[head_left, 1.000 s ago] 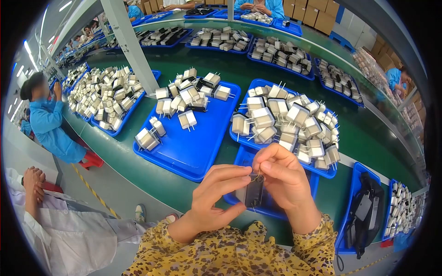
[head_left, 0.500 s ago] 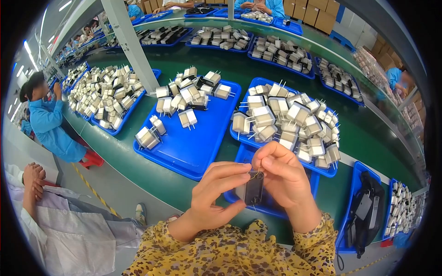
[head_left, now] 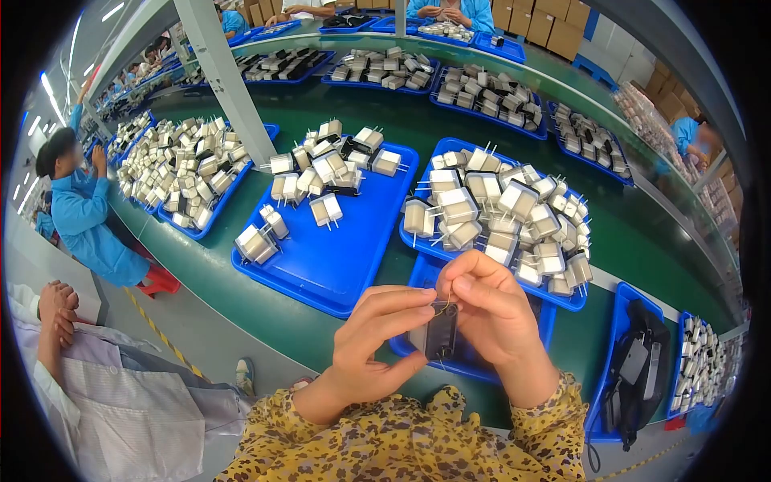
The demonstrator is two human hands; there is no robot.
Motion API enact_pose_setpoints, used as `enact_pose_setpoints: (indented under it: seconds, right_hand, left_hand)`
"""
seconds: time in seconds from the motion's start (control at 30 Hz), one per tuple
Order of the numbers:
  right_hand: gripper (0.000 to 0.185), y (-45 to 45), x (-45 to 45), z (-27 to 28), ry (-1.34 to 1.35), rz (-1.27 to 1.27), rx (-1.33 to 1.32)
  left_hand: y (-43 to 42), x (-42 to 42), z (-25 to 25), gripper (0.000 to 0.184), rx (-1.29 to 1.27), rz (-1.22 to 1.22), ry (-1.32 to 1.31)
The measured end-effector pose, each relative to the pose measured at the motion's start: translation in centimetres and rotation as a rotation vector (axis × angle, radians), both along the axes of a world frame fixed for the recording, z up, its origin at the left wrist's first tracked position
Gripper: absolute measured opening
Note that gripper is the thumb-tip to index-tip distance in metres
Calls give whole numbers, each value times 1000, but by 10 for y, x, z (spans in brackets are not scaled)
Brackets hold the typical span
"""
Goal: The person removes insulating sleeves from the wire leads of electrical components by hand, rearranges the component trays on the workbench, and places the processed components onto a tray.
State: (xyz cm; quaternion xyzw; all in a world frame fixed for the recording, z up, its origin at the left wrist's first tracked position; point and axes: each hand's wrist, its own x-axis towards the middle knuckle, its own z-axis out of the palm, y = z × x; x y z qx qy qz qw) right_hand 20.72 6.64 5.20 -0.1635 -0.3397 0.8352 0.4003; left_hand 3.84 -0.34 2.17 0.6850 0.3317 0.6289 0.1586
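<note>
My left hand (head_left: pixel 371 337) is closed around the edges of a small adapter-like block (head_left: pixel 441 333) with a dark face and a light side. Over the near blue tray, my right hand (head_left: pixel 494 309) pinches a thin yellowish wire (head_left: pixel 446 299) at the block's top end. Part of the block is hidden by my fingers. Just beyond my hands, white plug adapters (head_left: pixel 459 206) with metal prongs lie heaped in a blue tray (head_left: pixel 410 233). More adapters (head_left: pixel 325 209) sit in the blue tray (head_left: pixel 321 281) to the left.
Trays of adapters (head_left: pixel 490 100) line the far side of the green bench (head_left: pixel 345 120). A grey post (head_left: pixel 229 88) rises at left. Black items (head_left: pixel 638 361) lie in a tray at right. One person in blue (head_left: pixel 80 209) is at left; another's clasped hands (head_left: pixel 58 313) are closer.
My hands barely move; the right fingers sit slightly lower and further left, still pinching the wire. In the left background an arm in a blue sleeve is now raised.
</note>
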Motion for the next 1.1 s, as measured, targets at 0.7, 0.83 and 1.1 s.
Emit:
enact_pose_setpoints:
  seconds: [0.7,0.83,1.1]
  right_hand:
    - [11,0,0,-1,-58,-21,22]
    - [11,0,1,-1,-67,-17,45]
    - [11,1,0,-2,-11,-12,-4]
  left_hand:
    - [1,-2,1,56,-20,-12,5]
    - [0,-2,1,57,-36,-19,1]
    - [1,-2,1,58,-20,-22,-2]
